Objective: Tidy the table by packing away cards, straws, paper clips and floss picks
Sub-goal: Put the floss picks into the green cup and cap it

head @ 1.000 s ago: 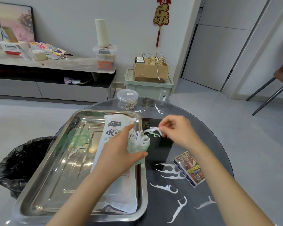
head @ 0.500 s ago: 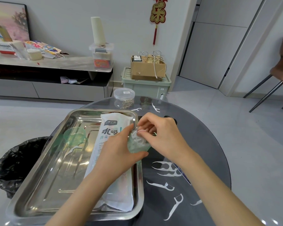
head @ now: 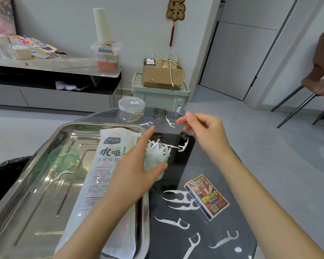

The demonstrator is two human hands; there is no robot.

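Holding the green cup (head: 157,163) in your left hand (head: 137,165), thumb wrapped across its front, forefinger straight up beside the rim. The cup sits at the right rim of the steel tray (head: 45,202), likely so the mouth stays steady and upright for loading. Floss picks (head: 156,148) bristle from the top; one pick (head: 178,146) lies over the rim, head hanging outside, and could tip out.

Your right hand (head: 208,135) hovers above the bench (head: 232,171) beyond the cup, fingers loosely curled. Nothing shows between them, though the tips are blurred.

Left to gather: two far picks (head: 170,122) near the paper clip jar (head: 131,111), and a near cluster (head: 176,222) by the card box (head: 207,197). One more pick lies in the tray below the green lid (head: 64,157). The straw packet (head: 105,174) rests in the tray under your left forearm.

Room: open bench lies right of the cup. The far picks lie close to the curved glass edge, so sweep them inward.
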